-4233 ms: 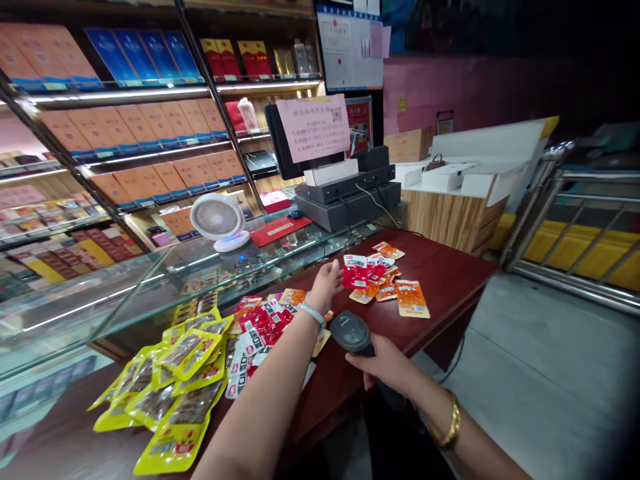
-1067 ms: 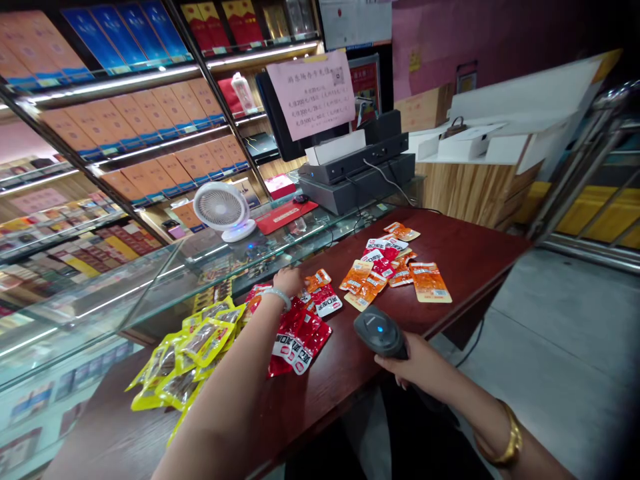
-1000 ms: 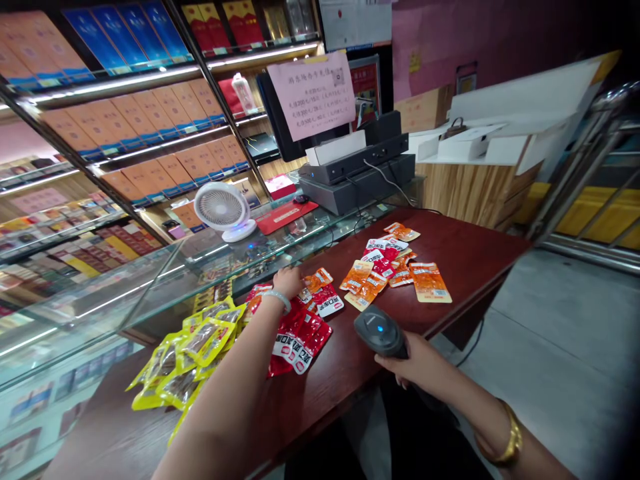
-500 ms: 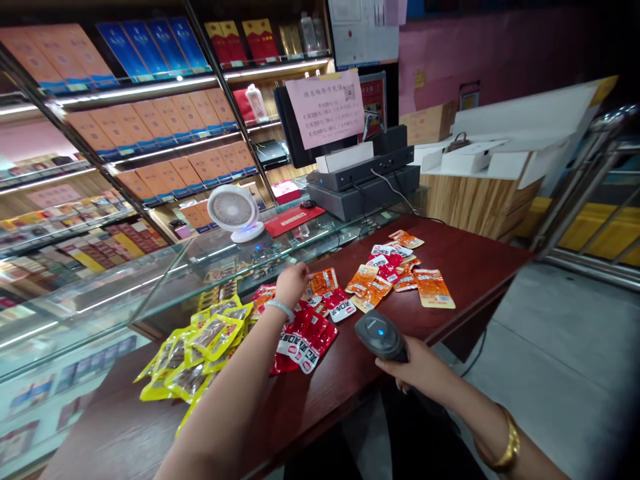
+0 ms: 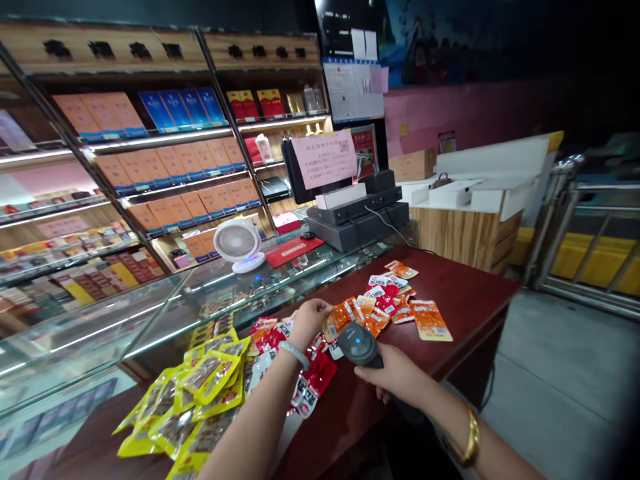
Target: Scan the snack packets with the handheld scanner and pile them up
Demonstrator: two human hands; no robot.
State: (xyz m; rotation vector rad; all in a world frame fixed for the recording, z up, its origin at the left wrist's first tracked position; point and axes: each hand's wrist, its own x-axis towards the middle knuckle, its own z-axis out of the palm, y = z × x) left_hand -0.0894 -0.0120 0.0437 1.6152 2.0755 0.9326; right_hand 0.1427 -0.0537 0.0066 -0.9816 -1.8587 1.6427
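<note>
My left hand (image 5: pixel 311 321), with a pale bangle at the wrist, pinches the edge of a small orange snack packet (image 5: pixel 341 316) just above the table. In my right hand (image 5: pixel 400 375) is a dark handheld barcode scanner (image 5: pixel 358 345), its head tilted toward the packets and a blue light on top. Red and white packets (image 5: pixel 318 375) lie under and beside my left wrist, partly hidden by it. Yellow-edged clear packets (image 5: pixel 205 380) are heaped to the left of my left forearm. Farther right lies a loose group of orange and red packets, including a flat orange packet (image 5: pixel 430 320).
A brown table (image 5: pixel 470 283) bears the packets. Behind it stands a glass display counter (image 5: pixel 200 313) with a white fan (image 5: pixel 238 241), a red folder (image 5: pixel 294 252) and a cash register (image 5: pixel 360 217). Boxed goods fill the shelves. A metal railing (image 5: pixel 590 200) stands at right.
The view has tilted up. My left hand has shifted right with the orange packet, toward the right-hand group. The scanner in my right hand has come closer to that packet.
</note>
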